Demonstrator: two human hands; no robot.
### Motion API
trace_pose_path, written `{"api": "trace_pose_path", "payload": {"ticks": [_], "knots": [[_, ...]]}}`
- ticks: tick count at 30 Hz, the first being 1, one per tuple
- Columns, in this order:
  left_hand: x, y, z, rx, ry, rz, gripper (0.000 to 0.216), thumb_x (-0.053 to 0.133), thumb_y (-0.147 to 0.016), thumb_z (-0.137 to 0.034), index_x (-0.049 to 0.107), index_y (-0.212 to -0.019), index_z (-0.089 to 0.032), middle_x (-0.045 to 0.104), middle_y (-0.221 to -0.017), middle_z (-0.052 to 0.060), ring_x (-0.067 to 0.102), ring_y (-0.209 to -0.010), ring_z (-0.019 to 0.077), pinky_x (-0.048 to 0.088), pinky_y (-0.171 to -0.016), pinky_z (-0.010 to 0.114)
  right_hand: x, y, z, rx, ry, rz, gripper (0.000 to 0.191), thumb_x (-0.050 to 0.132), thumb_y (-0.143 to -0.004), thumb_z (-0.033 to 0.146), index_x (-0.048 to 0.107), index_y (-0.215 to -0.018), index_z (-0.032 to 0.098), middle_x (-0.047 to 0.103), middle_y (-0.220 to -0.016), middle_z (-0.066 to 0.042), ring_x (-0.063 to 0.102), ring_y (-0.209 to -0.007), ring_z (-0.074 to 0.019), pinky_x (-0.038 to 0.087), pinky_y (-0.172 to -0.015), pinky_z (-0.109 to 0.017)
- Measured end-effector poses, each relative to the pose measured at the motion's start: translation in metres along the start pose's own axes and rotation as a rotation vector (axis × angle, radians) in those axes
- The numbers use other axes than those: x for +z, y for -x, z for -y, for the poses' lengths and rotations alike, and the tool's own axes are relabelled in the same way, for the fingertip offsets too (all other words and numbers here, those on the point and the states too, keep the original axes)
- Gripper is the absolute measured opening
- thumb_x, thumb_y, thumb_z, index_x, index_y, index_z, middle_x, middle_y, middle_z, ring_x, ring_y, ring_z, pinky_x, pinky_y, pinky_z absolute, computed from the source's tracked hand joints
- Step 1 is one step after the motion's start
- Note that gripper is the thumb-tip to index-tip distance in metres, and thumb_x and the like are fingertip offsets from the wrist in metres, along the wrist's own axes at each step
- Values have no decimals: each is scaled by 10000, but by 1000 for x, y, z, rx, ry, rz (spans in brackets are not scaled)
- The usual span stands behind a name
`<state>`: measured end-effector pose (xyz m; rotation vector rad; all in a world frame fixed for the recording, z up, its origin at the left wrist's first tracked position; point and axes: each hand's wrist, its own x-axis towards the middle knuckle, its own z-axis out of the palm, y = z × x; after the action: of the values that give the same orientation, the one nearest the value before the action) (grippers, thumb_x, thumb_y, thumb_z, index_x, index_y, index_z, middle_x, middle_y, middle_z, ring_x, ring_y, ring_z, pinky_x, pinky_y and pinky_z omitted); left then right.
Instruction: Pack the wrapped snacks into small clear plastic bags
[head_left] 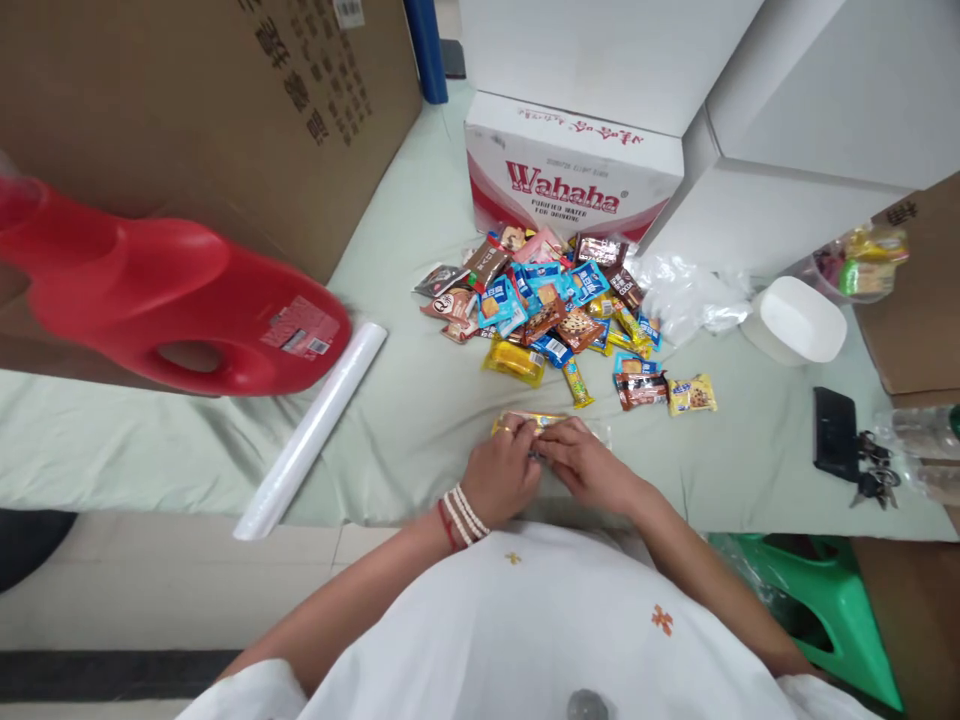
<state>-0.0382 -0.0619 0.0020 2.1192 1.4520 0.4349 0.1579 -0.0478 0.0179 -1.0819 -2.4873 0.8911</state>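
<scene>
My left hand [501, 472] and my right hand [586, 462] meet near the front edge of a pale green cloth [420, 400]. Both have their fingers pinched together on a clear plastic bag [551, 428] that holds yellow-wrapped snacks. Beaded bracelets circle my left wrist. Just beyond the hands lies a heap of several wrapped snacks [555, 310] in blue, brown, yellow and pink wrappers. A few loose packets, among them a cookie packet [691, 393], lie to the right of the heap.
A red jug [172, 300] lies on its side at left, beside a roll of clear bags [311, 430]. A Wahaha box [574, 170] stands behind the heap. At right: crumpled plastic [686, 295], white bowl [799, 320], black phone [834, 432], keys [874, 470], green stool [840, 610].
</scene>
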Motion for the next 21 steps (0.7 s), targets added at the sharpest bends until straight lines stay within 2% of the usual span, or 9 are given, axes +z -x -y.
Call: {"api": "trace_pose_path", "payload": {"ticks": [2,4,6,9,12,14,16,18,21], "knots": [[9,7,-1,79,-155,40,653,565,-851,-265,501,-1488,-142,584,-1434,203,590,-1265,346,535,-978,470,0,13,-9,132,-20,-229,341,468,-1033,181,679,-1293,243,681,-1153,-107,569,-1080,-262,489,-971,-444],[16,13,1,142,-261,58,739,564,-863,-293,413,-1559,-97,549,-1489,232,558,-1295,373,499,-1018,493,5,27,-15,378,117,-466,322,505,-1037,303,663,-1308,229,651,-1159,-136,552,-1093,-304,483,-980,-507],[19,16,2,161,-329,62,722,528,-899,-294,391,-1574,-77,550,-1497,235,568,-1270,362,499,-999,479,12,38,-18,547,264,-560,352,599,-988,389,667,-1282,208,609,-1197,-170,518,-1137,-351,463,-997,-570],[21,15,4,157,-384,66,677,485,-942,-290,393,-1576,-73,571,-1481,234,584,-1245,346,517,-930,455,14,48,-16,561,314,-501,186,606,-965,335,701,-1057,204,573,-1258,-183,499,-1208,-363,458,-1022,-567],[23,15,4,157,-400,65,662,471,-968,-290,378,-1593,-94,585,-1475,228,602,-1226,343,510,-907,461,1,42,-5,565,232,-437,148,531,-983,273,660,-955,207,610,-1189,-151,604,-1046,-288,514,-894,-431],[25,17,4,164,-402,32,635,460,-987,-282,390,-1593,-106,589,-1480,220,593,-1264,350,481,-971,491,-8,24,4,578,144,-365,141,513,-992,262,640,-953,218,658,-995,-81,631,-836,-223,495,-759,-341],[28,19,6,188,-399,-22,594,456,-998,-256,431,-1573,-112,600,-1476,214,571,-1322,348,429,-1060,514,-10,-2,12,573,85,-272,134,524,-997,247,631,-920,222,661,-843,-26,621,-748,-191,453,-706,-296],[31,20,10,233,-395,-75,542,470,-988,-227,512,-1515,-105,619,-1452,222,558,-1359,340,391,-1113,516,-4,-31,15,572,77,-188,121,555,-990,225,636,-900,211,675,-840,-29,626,-778,-187,432,-714,-279],[32,22,19,306,-349,-118,514,541,-924,-230,599,-1403,-53,617,-1431,267,544,-1383,368,391,-1131,527,9,-62,14,597,118,-122,141,528,-1000,177,664,-961,177,684,-942,-76,628,-857,-199,438,-759,-283]]}}
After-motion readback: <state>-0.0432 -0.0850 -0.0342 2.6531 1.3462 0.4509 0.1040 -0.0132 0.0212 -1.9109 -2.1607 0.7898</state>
